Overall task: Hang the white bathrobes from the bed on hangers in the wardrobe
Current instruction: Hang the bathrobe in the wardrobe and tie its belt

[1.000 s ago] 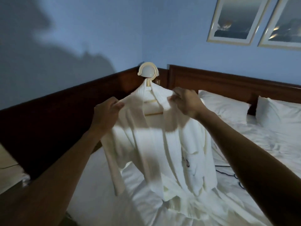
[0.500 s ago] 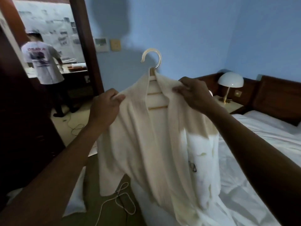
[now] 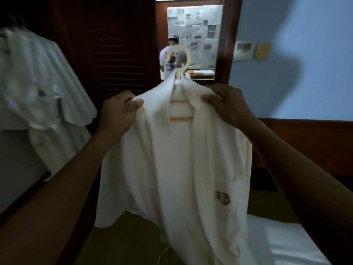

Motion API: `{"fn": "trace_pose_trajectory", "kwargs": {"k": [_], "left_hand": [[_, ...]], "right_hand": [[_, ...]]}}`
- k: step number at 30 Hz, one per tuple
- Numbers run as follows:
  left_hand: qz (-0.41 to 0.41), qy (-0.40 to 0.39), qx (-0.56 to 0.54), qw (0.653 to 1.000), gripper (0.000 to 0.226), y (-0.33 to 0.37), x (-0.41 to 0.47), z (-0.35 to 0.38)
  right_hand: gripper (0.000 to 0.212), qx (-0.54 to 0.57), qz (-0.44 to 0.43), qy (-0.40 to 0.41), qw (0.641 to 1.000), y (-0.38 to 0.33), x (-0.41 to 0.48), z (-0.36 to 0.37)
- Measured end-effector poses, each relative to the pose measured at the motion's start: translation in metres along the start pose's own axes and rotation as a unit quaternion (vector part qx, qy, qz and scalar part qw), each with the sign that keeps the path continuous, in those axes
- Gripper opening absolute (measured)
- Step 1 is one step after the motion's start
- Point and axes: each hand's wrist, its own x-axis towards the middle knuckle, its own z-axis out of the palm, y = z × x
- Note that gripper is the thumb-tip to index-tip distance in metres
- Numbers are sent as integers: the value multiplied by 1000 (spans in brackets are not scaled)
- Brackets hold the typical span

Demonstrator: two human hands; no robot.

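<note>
A white bathrobe (image 3: 175, 169) with a dark crest on its chest hangs in front of me on a pale wooden hanger (image 3: 179, 60), whose round hook sticks up above the collar. My left hand (image 3: 118, 113) grips the robe's left shoulder and my right hand (image 3: 227, 106) grips its right shoulder, both over the hanger's ends. The robe hangs in the air above the floor. In the dark wooden wardrobe (image 3: 107, 54) at the left, another white robe (image 3: 44, 96) hangs.
A louvred wardrobe door stands straight ahead. Beyond it an open doorway (image 3: 191, 35) shows a person in a white shirt, seen from behind. The bed's corner (image 3: 282, 243) lies at the lower right. A thin cable (image 3: 162, 253) runs over the floor below the robe.
I have turned left from the bed toward the wardrobe, carrying the robe on its hanger. Both hands keep the same grip on the shoulders.
</note>
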Motion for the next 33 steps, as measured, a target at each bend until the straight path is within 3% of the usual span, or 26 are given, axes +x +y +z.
{"fn": "trace_pose_trajectory", "kwargs": {"k": [7,12,19,22,27,33], "left_hand": [[-75,70,113,988,27,-72,49,-31],[-101,119,190,969,31,-134,68,-58],[-135,153,265,942,26,-231,95,-102],[-137,169,273,937,25,-285,117,-126],[-139,184,267,936,28,-367,165,-168],[-141,185,263,936,29,-457,222,-228]], "right_hand": [[32,113,-67,-62,989,-13,106,102],[17,164,-114,-132,971,-39,163,174],[28,172,-162,-158,959,-90,230,280],[33,172,-173,-168,955,-119,265,324],[18,183,-182,-195,946,-177,333,403],[29,185,-211,-216,935,-249,410,481]]}}
